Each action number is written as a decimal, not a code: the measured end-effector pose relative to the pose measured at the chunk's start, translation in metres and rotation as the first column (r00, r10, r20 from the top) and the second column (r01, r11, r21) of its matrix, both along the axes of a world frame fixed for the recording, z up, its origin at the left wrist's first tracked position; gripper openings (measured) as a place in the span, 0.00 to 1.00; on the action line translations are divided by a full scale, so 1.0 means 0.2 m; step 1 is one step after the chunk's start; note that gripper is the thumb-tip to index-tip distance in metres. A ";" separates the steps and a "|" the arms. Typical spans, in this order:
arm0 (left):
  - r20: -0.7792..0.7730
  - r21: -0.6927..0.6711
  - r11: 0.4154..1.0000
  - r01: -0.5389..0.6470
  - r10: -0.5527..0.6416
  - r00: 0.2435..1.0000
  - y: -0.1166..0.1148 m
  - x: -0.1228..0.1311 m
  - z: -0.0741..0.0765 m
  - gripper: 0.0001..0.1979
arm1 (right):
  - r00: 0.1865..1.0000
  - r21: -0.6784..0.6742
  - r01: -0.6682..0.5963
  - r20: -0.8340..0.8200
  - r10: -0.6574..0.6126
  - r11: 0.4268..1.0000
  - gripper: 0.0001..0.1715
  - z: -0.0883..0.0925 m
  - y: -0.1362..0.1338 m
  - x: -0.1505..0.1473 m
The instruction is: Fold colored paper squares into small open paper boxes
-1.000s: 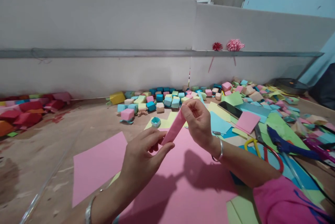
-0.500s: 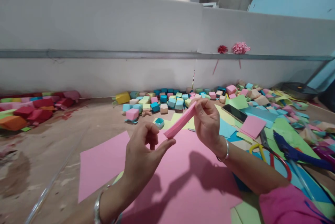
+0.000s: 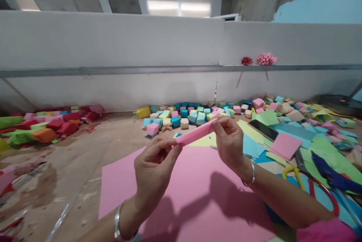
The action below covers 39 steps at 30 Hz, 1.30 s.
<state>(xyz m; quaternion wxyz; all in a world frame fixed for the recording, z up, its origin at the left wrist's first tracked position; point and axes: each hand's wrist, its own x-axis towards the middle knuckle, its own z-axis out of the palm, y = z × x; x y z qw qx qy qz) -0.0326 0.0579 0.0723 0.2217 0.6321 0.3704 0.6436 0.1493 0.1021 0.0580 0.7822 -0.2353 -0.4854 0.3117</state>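
A narrow folded strip of pink paper [image 3: 196, 133] is stretched between my hands, its right end higher than its left. My left hand [image 3: 155, 162] pinches the left end between thumb and fingers. The right end is gripped by the thumb and curled fingers of my right hand [image 3: 230, 142]. Beneath both hands lies a large pink paper sheet [image 3: 192, 181], with their shadows falling on it. Yellow paper [image 3: 202, 140] shows just behind the strip.
Small folded paper cubes [image 3: 185, 113] in several colours line the wall. Bigger red and orange paper blocks [image 3: 66, 127] lie at left. To the right are a phone [image 3: 263, 129], a pink paper stack [image 3: 286, 145], scissors with red and yellow handles [image 3: 312, 185] and a blue-handled tool [image 3: 330, 172].
My left hand has closed on the lower end of the strip, which it held loosely apart from before. The strip is now closer to level. The view has tilted up and shifted left.
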 end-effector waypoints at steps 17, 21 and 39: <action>0.358 -0.274 0.937 0.217 -0.110 0.927 0.08 -0.01 -0.02 0.07 | 0.999 0.062 -0.013 0.034 0.011 0.998 0.04 -0.02 -0.01 -0.01; 0.360 -0.306 0.931 0.197 -0.078 0.930 0.09 -0.02 -0.01 0.09 | 0.998 0.070 -0.037 0.051 0.034 0.997 0.05 -0.01 -0.01 -0.01; -0.319 0.115 0.992 -0.055 0.089 0.944 0.08 -0.04 0.00 0.19 | 0.966 0.150 0.047 0.246 -0.084 0.988 0.08 0.06 -0.07 0.01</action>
